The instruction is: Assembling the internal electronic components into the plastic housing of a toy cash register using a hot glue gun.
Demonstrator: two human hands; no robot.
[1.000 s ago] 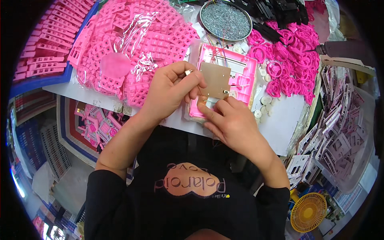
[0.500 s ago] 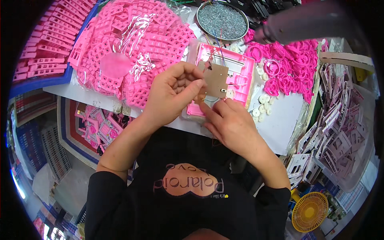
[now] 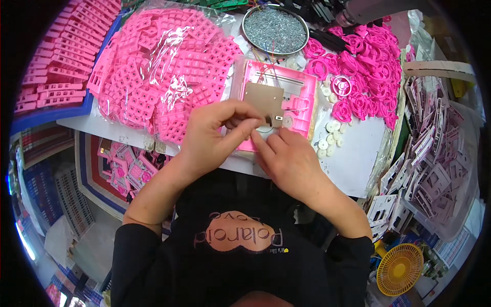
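Observation:
A pink plastic housing point(image 3: 303, 120) lies on the table before me, with a brown circuit board point(image 3: 263, 100) and thin coloured wires point(image 3: 268, 77) in it. My left hand point(image 3: 212, 133) is over the housing's near left part, thumb and forefinger pinched at the board's near edge. Beside those fingertips shows a small black part point(image 3: 268, 121); whether they grip it is unclear. My right hand point(image 3: 291, 158) reaches over the housing's near edge, its fingers bent together close to the left fingertips. What it pinches is hidden.
A clear bag of pink keypad pieces point(image 3: 174, 71) is at the left, beside a blue tray point(image 3: 88, 110) of pink strips. A round bowl point(image 3: 276, 29) of small screws stands behind the housing. Rightward are pink ring parts point(image 3: 358, 82), white discs point(image 3: 330, 140) and a bin of pale panels point(image 3: 440, 174).
My left fingertips have moved down toward the near edge, closer to the right ones. The black part is lower, next to them. The whole view has shifted slightly.

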